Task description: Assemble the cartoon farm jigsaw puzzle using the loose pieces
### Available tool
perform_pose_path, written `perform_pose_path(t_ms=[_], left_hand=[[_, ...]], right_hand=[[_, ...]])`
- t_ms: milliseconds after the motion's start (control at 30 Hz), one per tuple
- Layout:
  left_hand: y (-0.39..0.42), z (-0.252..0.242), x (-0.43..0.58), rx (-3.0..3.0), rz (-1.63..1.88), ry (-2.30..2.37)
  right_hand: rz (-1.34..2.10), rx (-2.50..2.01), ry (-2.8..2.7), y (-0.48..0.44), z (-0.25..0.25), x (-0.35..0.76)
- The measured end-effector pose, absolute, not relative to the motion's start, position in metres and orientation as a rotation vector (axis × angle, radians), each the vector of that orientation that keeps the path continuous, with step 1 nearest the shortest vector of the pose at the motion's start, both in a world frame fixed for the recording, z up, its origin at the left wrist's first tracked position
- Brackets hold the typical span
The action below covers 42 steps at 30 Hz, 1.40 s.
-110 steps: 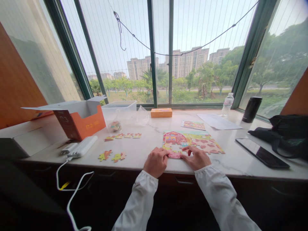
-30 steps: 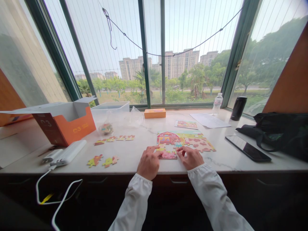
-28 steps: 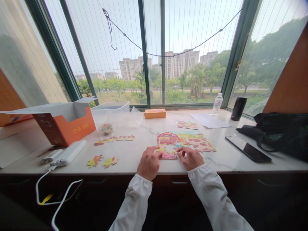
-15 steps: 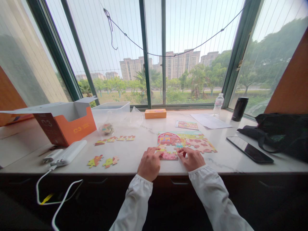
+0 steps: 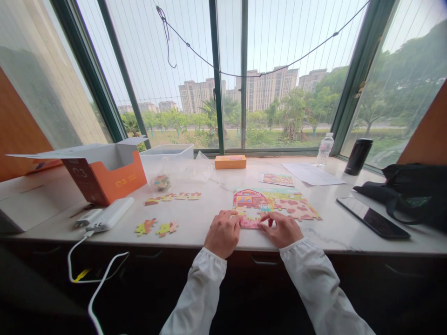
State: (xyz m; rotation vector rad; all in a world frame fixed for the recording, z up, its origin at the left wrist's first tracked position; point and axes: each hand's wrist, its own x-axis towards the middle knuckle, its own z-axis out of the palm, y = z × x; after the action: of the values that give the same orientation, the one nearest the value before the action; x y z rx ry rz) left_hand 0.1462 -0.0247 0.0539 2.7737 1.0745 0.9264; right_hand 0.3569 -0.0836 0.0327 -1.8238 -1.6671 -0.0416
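A partly assembled jigsaw puzzle [image 5: 296, 209] with a red barn and brown-patched shapes lies flat on the counter. Along its front left edge is a pink puzzle piece [image 5: 250, 223], between my two hands. My left hand [image 5: 222, 234] has its fingers bent together against the left end of this pink part. On the other side, my right hand [image 5: 282, 229] is closed, thumb and forefinger pinching at its right end. The fingers partly cover the edges there. Further left lie loose puzzle pieces [image 5: 167, 228], with a row of more pieces [image 5: 190, 196] behind them.
On the left stand an orange box [image 5: 120, 179], a clear plastic bin [image 5: 171, 151] and a white power bank [image 5: 113, 215] with a cable. Behind the puzzle are a picture card [image 5: 277, 179] and a small orange box [image 5: 230, 162]. A phone [image 5: 372, 217] and black bottle [image 5: 358, 156] are at right.
The camera view has turned slightly, so everything sits a little further right in the picture. Both hands stay at the pink part of the puzzle, with hardly any visible movement.
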Motion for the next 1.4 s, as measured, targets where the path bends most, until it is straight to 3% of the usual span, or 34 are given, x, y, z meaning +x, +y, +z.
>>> perform_pose_path(t_ms=[1400], left_hand=[[-0.028, 0.05, 0.141, 2.761, 0.79, 0.927]], right_hand=[[-0.188, -1.776, -1.645, -0.089, 0.022, 0.355]])
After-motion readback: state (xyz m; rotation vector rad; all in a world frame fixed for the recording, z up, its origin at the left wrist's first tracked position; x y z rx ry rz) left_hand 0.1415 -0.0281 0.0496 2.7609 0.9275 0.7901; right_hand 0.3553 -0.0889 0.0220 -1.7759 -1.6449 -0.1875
